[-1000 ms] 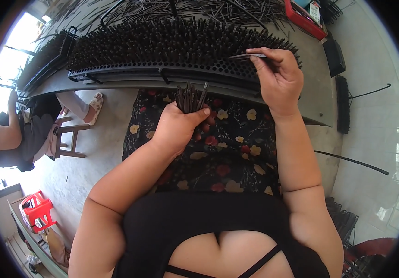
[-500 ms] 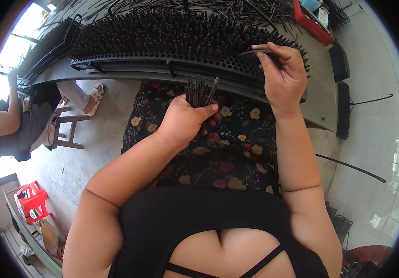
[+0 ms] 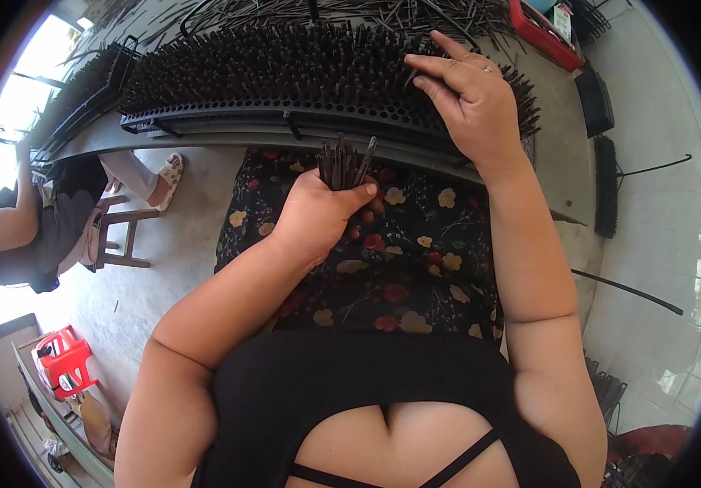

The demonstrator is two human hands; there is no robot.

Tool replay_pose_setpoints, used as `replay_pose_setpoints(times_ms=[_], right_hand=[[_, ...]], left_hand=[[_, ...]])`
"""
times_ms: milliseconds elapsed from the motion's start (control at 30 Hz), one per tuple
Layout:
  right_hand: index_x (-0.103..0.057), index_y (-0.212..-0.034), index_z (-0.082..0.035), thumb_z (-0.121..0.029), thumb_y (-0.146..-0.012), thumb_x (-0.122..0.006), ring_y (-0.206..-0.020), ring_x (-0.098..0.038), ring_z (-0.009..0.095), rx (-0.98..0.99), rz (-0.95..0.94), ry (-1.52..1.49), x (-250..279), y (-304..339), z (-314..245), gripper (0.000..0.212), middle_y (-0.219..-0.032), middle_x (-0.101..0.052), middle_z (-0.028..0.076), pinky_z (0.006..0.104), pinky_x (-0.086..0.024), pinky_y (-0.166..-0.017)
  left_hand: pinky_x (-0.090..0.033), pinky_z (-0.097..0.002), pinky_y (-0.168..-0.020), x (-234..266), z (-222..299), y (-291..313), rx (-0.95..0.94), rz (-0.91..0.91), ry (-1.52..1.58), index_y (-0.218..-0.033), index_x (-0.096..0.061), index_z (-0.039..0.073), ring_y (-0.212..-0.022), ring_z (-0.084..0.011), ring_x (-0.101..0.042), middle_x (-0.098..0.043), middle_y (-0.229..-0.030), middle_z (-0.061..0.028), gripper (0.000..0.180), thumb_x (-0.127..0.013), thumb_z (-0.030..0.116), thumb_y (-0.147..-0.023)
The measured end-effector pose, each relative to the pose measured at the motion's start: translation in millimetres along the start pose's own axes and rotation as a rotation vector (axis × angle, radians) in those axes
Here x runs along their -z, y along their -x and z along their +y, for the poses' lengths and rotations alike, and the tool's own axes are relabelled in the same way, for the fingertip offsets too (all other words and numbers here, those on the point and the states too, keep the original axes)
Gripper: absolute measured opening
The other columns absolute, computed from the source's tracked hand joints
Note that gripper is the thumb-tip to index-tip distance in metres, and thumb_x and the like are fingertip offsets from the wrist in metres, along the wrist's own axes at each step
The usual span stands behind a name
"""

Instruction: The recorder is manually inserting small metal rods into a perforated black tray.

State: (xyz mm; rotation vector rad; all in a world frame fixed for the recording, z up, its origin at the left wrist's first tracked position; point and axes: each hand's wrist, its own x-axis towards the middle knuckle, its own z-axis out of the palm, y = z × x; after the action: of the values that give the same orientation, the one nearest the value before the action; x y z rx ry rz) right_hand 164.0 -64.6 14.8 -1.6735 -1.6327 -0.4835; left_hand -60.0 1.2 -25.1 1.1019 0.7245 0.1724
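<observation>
My left hand is closed around an upright bundle of thin dark sticks, held in front of the rack over my lap. One stick on the right of the bundle stands a little higher than most. My right hand is over the right part of a long black perforated rack, its other fingers spread. Its thumb and index finger pinch near the end of a dark stick, mostly lost against the many dark sticks standing upright in the rack's holes.
Loose dark sticks lie scattered behind the rack. A red tray sits at the far right. On the left, another person sits by a similar rack. A red plastic stool stands lower left. Flowered black cloth covers my lap.
My right hand has moved left and away from me, from holding a stick level above the rack to fingertips down among the standing sticks. My left hand keeps its bundle.
</observation>
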Motion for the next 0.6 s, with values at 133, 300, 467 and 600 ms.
replay_pose_setpoints(times_ms=[133, 300, 467, 600], right_hand=[[-0.076, -0.099, -0.014, -0.018, -0.083, -0.073, -0.114, -0.064, 0.023, -0.018, -0.06, -0.006, 1, 1, 4, 0.017, -0.092, -0.074, 0.002, 0.0402, -0.044, -0.098], [-0.075, -0.095, -0.011, -0.016, -0.082, -0.074, -0.114, -0.063, 0.027, 0.092, -0.033, 0.097, 5, 4, -1, 0.014, -0.094, -0.074, 0.003, 0.0398, -0.046, -0.098], [-0.072, -0.094, -0.006, -0.007, -0.079, -0.076, -0.088, -0.07, 0.02, -0.447, 0.073, -0.222, 14, 24, -55, 0.016, -0.092, -0.073, 0.006, 0.0291, -0.054, -0.078], [-0.063, -0.109, 0.001, 0.0, -0.085, -0.07, -0.082, -0.068, 0.013, -0.863, -0.191, -1.137, 12, 42, -72, 0.024, -0.092, -0.071, 0.009, 0.0223, -0.054, -0.069]], left_hand=[[-0.045, -0.0249, -0.048, -1, 0, -1, 0.009, 0.011, 0.002, -0.096, -0.065, 0.001, -0.064, -0.0135, -0.062, -0.069, -0.078, -0.009, 0.01, -0.065, 0.009, -0.091], [-0.045, -0.0249, -0.048, -1, 0, -2, 0.017, -0.007, 0.01, -0.097, -0.065, 0.001, -0.064, -0.0137, -0.062, -0.069, -0.078, -0.0093, 0.01, -0.064, 0.009, -0.091], [-0.046, -0.0243, -0.05, -4, 6, 7, 0.017, -0.066, 0.084, -0.097, -0.065, 0.002, -0.066, -0.011, -0.061, -0.068, -0.078, -0.0057, 0.009, -0.066, 0.008, -0.091], [-0.047, -0.0243, -0.05, -12, 10, 9, -0.055, -0.141, 0.18, -0.101, -0.065, 0.002, -0.065, -0.0104, -0.06, -0.068, -0.08, -0.0065, 0.012, -0.067, 0.008, -0.091]])
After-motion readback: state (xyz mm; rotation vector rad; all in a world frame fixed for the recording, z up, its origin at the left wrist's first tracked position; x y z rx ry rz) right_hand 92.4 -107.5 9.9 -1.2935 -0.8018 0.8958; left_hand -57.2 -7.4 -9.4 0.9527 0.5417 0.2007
